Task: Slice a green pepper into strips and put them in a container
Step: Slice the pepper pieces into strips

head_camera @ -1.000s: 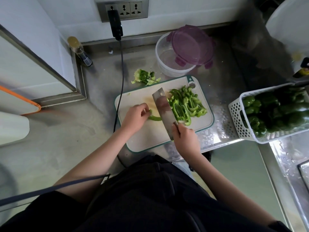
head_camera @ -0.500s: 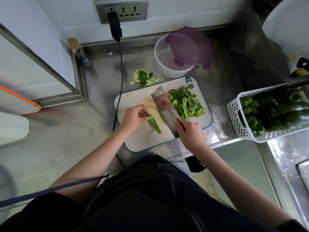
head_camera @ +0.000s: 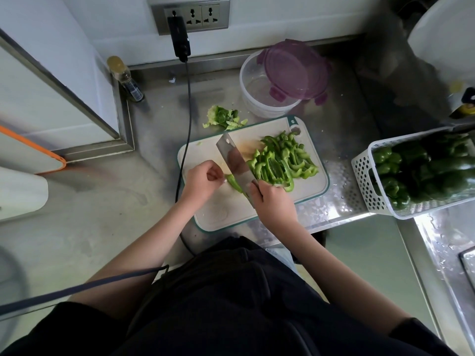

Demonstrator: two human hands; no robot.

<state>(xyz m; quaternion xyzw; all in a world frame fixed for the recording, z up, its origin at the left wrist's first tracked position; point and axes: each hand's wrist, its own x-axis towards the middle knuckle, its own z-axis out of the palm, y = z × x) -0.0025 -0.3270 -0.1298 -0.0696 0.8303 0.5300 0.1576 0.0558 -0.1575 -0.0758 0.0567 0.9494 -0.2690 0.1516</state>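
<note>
my right hand [head_camera: 273,202] grips the cleaver [head_camera: 235,161], handle hidden. my left hand [head_camera: 201,181], fingers curled, seems to pinch the last pepper piece [head_camera: 235,183], half hidden by the blade. strips [head_camera: 281,161] lie mid-frame on the cutting board [head_camera: 317,187]; the container [head_camera: 259,95] sits above.

One board [head_camera: 303,191] lies on the counter, with one cleaver [head_camera: 235,163] over it. One pile of strips [head_camera: 281,160] sits on the board; the strips overlap too much to count. One uncut pepper piece [head_camera: 234,183] lies beside the blade. One heap of scraps [head_camera: 225,118] lies off the board. There is one tub [head_camera: 257,98] and one purple lid [head_camera: 293,69]. One basket [head_camera: 365,181] holds whole peppers [head_camera: 424,173], too dark and crowded to count. One bottle [head_camera: 126,78] stands by the wall. One socket strip [head_camera: 190,15] has three outlets and one plug [head_camera: 181,38]. Two hands show, left hand [head_camera: 201,182] and right hand [head_camera: 273,204].
</note>
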